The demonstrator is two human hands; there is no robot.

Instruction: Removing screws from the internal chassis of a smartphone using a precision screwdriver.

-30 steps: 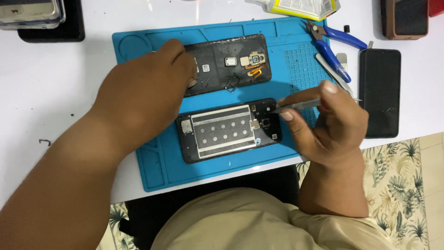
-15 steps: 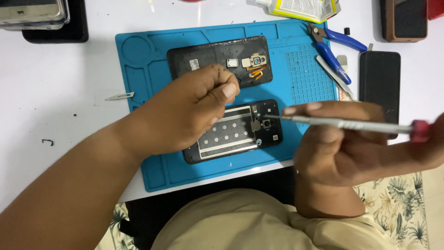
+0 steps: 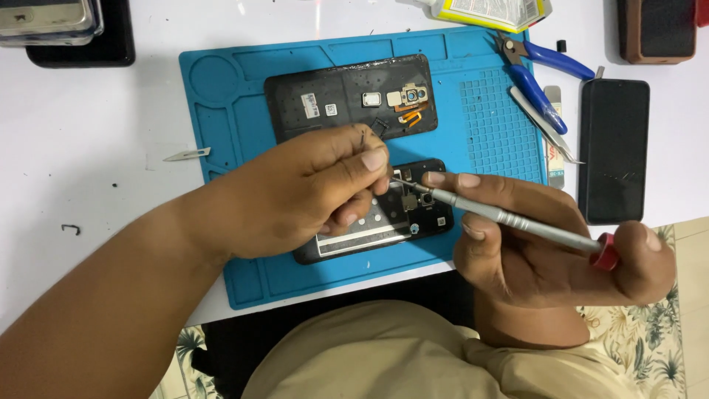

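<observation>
Two hands work over an opened phone on a blue mat.

The phone (image 3: 384, 222) lies near the mat's (image 3: 244, 281) front edge, back off, showing a pale plate with dark dots and small black parts at its right end. The right hand (image 3: 546, 251) grips a grey screwdriver (image 3: 509, 219) with a red cap, tip at the phone's upper edge. The left hand (image 3: 310, 192) pinches its fingertips by that tip; what they hold is too small to tell. The back cover (image 3: 347, 96) lies behind, pliers (image 3: 539, 74) at right.

Yellow-white packet (image 3: 491, 10) top edge; dark phone screen (image 3: 613, 150) right of mat.
</observation>
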